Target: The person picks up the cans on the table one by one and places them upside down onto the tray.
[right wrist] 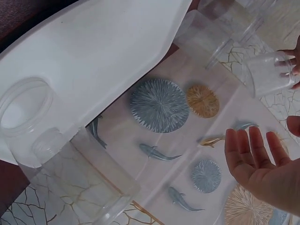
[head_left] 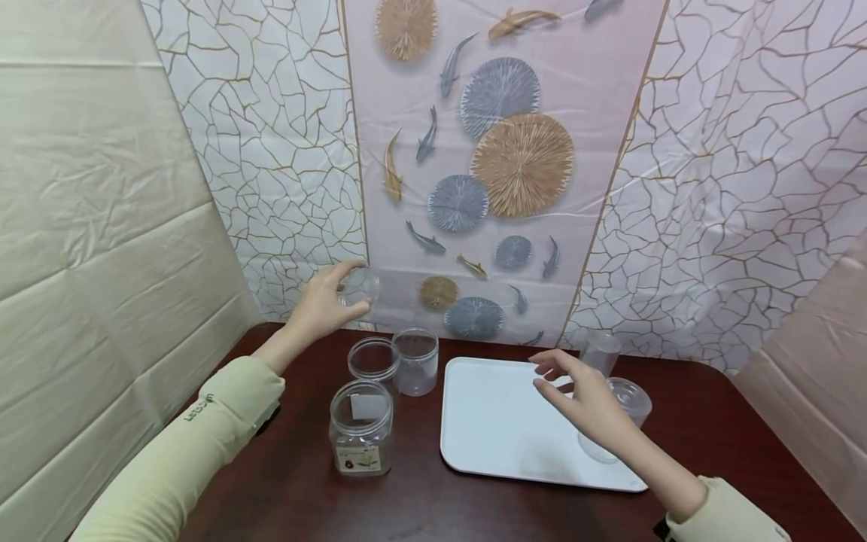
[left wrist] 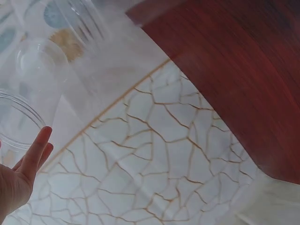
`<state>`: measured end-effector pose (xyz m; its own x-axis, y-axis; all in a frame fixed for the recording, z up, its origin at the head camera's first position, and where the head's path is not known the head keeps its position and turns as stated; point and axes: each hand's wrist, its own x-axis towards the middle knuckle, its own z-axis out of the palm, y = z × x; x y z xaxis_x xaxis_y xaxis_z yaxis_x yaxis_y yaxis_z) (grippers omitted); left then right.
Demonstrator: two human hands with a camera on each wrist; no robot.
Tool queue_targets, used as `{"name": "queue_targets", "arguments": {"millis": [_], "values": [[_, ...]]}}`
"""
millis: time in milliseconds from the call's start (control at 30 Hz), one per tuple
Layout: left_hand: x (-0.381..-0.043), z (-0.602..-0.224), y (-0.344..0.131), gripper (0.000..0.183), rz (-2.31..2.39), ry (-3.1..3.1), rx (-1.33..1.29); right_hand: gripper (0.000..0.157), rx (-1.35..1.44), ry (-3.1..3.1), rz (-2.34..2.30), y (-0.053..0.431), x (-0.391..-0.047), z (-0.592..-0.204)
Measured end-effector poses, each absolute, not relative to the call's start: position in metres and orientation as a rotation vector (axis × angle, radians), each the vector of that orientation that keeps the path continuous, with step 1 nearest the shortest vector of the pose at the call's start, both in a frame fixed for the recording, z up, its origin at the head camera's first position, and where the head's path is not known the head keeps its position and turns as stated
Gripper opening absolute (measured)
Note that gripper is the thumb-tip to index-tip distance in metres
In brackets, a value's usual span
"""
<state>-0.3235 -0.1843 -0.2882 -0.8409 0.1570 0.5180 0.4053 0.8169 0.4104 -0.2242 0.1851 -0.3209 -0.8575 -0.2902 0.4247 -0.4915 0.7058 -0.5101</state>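
My left hand (head_left: 323, 302) is raised near the back wall, gripping a clear plastic jar (head_left: 362, 287) between thumb and fingers. In the right wrist view that jar (right wrist: 267, 75) is tipped on its side in the left fingers. Above the white tray (head_left: 508, 421), my right hand (head_left: 588, 397) hovers with relaxed fingers and holds nothing. Partly hidden behind it, a clear jar (head_left: 635, 405) stands at the tray's right side. A taller clear container (head_left: 601, 352) rises behind that one.
Left of the tray stand a squarish clear jar (head_left: 361, 440) with a label, a round open jar (head_left: 374, 357) partly behind it, and another clear jar (head_left: 416, 369). The dark red table (head_left: 433, 512) meets a patterned wall covering (head_left: 291, 150) at the back.
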Motion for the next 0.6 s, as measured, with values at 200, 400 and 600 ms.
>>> {"name": "queue_targets", "arguments": {"millis": [200,400,600], "values": [[-0.317,-0.284,-0.168,0.056,-0.920,-2.466,-0.494,0.026,0.605,-2.595,0.974,0.182,-0.225,-0.315],[-0.314,-0.284,-0.153,0.054,-1.173,-2.372,-0.587,0.030,0.601,-2.617,0.984,0.183,-0.228,-0.315],[-0.311,-0.284,-0.144,0.053,-1.394,-2.284,-0.670,0.029,0.624,-2.581,1.020,0.182,-0.230,-0.312]]}}
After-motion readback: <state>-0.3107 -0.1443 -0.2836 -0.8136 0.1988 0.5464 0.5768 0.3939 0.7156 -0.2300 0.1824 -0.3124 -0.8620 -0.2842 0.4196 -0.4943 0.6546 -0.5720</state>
